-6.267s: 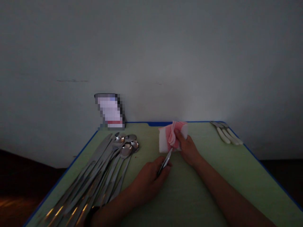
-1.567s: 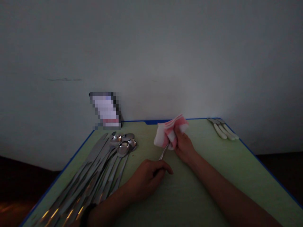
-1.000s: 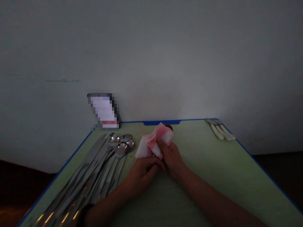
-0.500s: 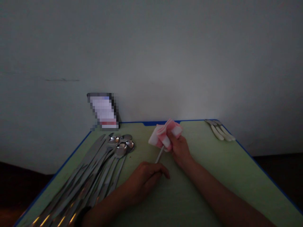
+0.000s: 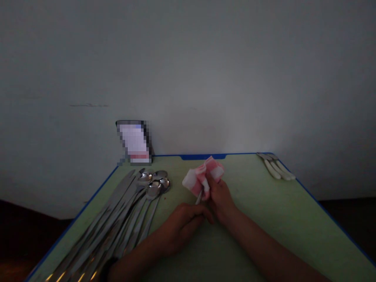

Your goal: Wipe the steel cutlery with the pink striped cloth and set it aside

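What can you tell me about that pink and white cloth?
The cloth looks like soft fabric with pink and white areas, bunched into uneven folds. The right hand grips it, thumb over the near side. A metal stem emerges from its lower edge toward the left hand. It's over the green table, near the far edge; whether it touches the surface is unclear.

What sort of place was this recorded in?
Possibly a room in a home, though little shows: a green table by a plain wall, with loose metal spoons on it.
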Demonstrator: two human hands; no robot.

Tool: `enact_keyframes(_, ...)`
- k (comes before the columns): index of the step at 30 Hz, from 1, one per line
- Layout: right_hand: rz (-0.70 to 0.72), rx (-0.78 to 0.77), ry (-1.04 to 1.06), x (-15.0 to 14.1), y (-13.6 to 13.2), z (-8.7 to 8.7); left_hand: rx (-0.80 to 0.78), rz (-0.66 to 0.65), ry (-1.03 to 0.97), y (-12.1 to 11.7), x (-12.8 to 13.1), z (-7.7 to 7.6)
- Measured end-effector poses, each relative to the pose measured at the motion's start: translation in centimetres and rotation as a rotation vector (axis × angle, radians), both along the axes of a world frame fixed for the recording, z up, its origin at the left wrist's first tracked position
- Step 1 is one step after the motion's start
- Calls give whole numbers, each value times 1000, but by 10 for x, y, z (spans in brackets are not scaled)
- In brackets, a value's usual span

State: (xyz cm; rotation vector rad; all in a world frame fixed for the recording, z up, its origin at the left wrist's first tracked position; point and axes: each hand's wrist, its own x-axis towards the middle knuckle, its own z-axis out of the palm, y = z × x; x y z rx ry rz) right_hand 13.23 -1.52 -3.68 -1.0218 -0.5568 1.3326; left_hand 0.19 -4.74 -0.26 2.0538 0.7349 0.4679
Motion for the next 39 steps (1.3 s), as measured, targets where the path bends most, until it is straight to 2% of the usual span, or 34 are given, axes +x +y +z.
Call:
enact_keyframes(6,7,79,-82,14,10,-6,71,27,113,-2,2,4)
enact_keyframes(14,-74,204,-514,43,18,3,148,-26,253,-7,1,6)
enact_keyframes(18,-69,195,-475,42,18,3,131,-37,243,-6,0,6)
enact_keyframes(23,-6,93,-201,28,17,-4,82,28,191,-5,0,6)
enact_keyframes(26,30,75,-139,19,15,-9,91,44,195,-5,1,9)
enact_keyframes(30,84,128,-150,21,17,-10,105,22,204,-5,1,9)
enact_keyframes(35,13,191,-431,43,24,-4,130,6,233,-7,-1,7)
enact_keyframes(39,41,292,-343,50,25,-2,128,-12,250,-9,-1,11)
